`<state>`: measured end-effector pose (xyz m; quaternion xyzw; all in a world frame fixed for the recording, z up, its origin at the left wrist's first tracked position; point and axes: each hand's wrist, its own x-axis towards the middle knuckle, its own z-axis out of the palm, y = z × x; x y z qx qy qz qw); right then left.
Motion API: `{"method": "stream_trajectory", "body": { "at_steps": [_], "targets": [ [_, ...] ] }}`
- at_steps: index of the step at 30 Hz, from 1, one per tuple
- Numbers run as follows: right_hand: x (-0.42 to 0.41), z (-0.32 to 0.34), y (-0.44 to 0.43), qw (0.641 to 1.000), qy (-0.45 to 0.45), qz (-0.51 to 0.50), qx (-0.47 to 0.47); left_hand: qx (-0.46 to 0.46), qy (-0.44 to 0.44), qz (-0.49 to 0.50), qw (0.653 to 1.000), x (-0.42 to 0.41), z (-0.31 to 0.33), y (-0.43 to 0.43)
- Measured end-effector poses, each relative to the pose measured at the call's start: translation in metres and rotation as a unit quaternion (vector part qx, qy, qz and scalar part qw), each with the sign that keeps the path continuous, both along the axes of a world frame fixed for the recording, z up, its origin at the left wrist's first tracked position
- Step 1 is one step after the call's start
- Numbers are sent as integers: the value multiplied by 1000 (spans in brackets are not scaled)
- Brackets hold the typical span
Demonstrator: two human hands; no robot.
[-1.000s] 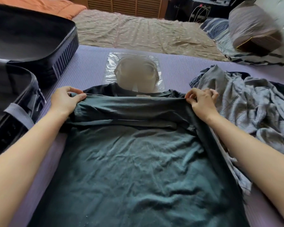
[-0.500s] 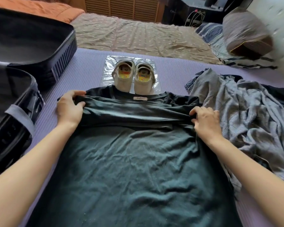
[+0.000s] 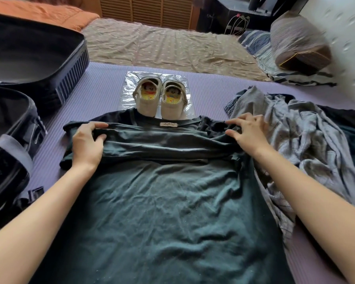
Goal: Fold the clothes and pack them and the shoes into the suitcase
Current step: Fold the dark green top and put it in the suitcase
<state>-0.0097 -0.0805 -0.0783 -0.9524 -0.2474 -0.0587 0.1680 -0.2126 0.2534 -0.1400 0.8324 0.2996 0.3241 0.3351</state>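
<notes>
Suitcase [image 3: 35, 58] cut off left; shirt [image 3: 162, 212] cut off below.

You are handling a shirt [image 3: 168, 201] of soft, matt, creased cloth, lying on a finely ribbed, matt mat [image 3: 103, 93]. The shoes [image 3: 170, 110] are sitting on a glossy, crinkled plastic sheet [image 3: 129, 91]; their uppers are looking matt, possibly canvas. The suitcase [image 3: 72, 78] shell is showing hard ribbing with a faint sheen.

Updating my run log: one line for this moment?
folding shirt | left hand grips it | right hand touches it | shoes unpacked
</notes>
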Motion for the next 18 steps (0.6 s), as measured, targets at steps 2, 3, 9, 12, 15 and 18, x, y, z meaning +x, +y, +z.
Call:
{"method": "stream_trajectory", "body": {
  "at_steps": [2, 3, 9, 12, 15, 18],
  "targets": [
    [9, -1, 6, 997, 3, 9, -77, -5, -15, 4, 1000, -2, 1, -2],
    [12, -1, 8, 995, -17, 5, -103, -7, -23, 4, 1000, -2, 2, -4],
    [26, 9, -2, 970, -166, -97, -147, 48, -17, -28, 998, 3, 6, -10],
    [19, 0, 1, 976, -129, -81, -159, 67, -10, -30, 997, 11, 9, -13],
    [-4, -3, 4, 986, -156, -23, -48, -45, 17, 2, 999, 15, 11, -12],
    [-30, -13, -6, 974, -203, 83, -58, -111, 49, 3, 993, 11, 11, -11]
  ]
}}
